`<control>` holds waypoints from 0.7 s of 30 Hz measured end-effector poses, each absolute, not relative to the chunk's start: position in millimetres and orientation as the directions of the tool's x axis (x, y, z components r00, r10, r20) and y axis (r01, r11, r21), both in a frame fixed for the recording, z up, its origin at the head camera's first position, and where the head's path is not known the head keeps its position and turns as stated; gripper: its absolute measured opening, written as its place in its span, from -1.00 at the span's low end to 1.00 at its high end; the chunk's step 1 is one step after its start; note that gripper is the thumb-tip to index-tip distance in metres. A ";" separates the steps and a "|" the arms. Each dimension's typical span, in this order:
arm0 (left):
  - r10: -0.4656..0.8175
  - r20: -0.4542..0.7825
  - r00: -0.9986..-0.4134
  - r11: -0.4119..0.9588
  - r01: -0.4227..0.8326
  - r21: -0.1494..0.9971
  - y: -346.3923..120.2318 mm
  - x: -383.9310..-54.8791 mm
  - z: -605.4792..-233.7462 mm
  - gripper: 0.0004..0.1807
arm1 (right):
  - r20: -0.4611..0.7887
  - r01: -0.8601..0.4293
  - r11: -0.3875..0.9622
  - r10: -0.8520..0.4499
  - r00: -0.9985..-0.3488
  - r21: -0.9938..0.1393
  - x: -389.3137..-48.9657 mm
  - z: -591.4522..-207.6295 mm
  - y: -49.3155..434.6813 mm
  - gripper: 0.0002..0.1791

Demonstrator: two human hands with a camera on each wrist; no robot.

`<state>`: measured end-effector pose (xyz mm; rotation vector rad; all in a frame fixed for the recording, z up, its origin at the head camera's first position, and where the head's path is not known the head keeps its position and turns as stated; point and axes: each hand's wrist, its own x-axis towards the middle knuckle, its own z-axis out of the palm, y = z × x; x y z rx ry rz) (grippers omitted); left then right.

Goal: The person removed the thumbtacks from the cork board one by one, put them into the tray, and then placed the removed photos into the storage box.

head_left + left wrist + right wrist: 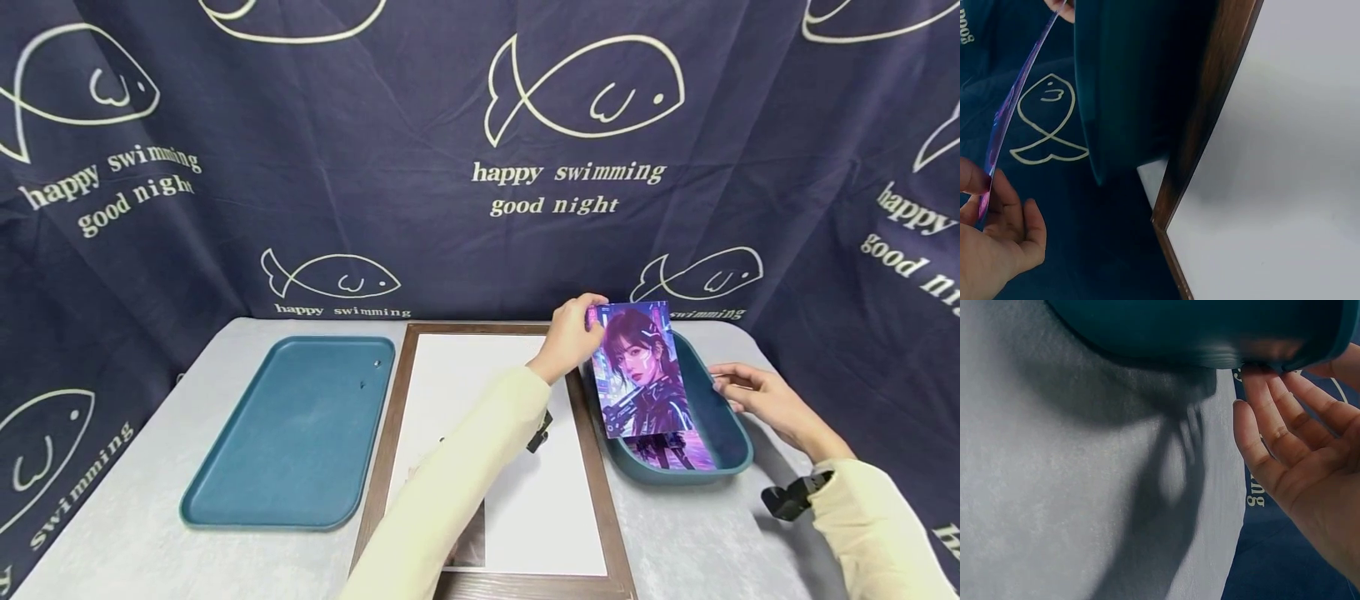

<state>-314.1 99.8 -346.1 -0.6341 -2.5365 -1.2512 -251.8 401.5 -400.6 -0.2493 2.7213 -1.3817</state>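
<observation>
My left hand (570, 337) pinches a purple-and-blue illustrated print (641, 375) by its far left corner, with the thumb on its face. The print shows a dark-haired figure in a dark jacket and is raised over a teal bin (731, 446). Edge-on in the left wrist view, the print (1007, 119) runs between thumb and fingers. Beneath it, a second purple print (671, 454) lies in the bin, mostly covered. On the bin's right side, my right hand (776, 408) holds the rim. Its fingertips (1260, 375) are against the outer wall in the right wrist view.
A brown wooden frame with a white panel (543, 500) lies mid-table, left of the bin. Part of a dark picture (470, 542) shows on it under my left sleeve. Further left is a shallow teal tray (292, 433). A navy fish-print curtain (450, 242) stands behind the table.
</observation>
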 end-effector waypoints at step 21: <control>0.224 0.302 -0.927 0.615 0.375 0.694 114.2 -310.3 -375.5 -0.65 | 0.061 -0.152 0.546 -0.182 -0.981 -0.824 -249.8 -401.9 400.9 -0.67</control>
